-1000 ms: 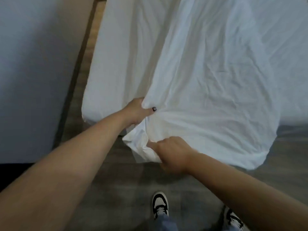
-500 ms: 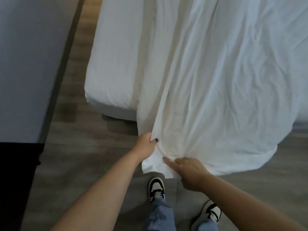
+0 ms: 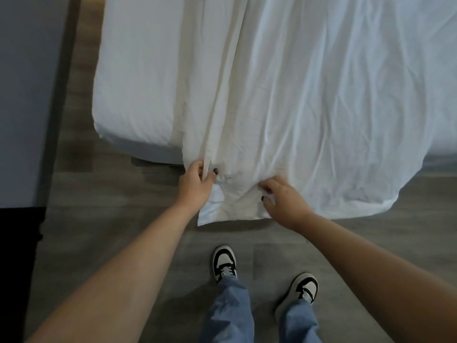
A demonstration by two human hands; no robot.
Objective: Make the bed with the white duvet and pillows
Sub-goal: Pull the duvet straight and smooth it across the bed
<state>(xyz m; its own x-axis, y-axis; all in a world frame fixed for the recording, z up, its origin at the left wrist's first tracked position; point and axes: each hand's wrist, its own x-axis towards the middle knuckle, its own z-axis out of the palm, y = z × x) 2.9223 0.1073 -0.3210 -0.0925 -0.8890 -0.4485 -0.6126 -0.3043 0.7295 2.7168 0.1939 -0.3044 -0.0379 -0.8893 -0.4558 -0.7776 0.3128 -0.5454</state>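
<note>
Head view: left hand (image 3: 195,185) pinches the white duvet (image 3: 309,115) corner; right hand (image 3: 284,203), fingers curled, holds its hem. It hangs off the mattress (image 3: 133,95) foot. Better pull evenly and shift it left, over the bare side.

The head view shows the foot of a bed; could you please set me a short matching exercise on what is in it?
Things:
1. left hand
2. duvet
3. mattress
4. sneakers

States:
A. lies bare at the bed's left corner
B. black and white, on the wooden floor
C. grips a bunched fold of cloth
D. hangs off the bed's foot

Pairs: 1-C, 2-D, 3-A, 4-B
</note>
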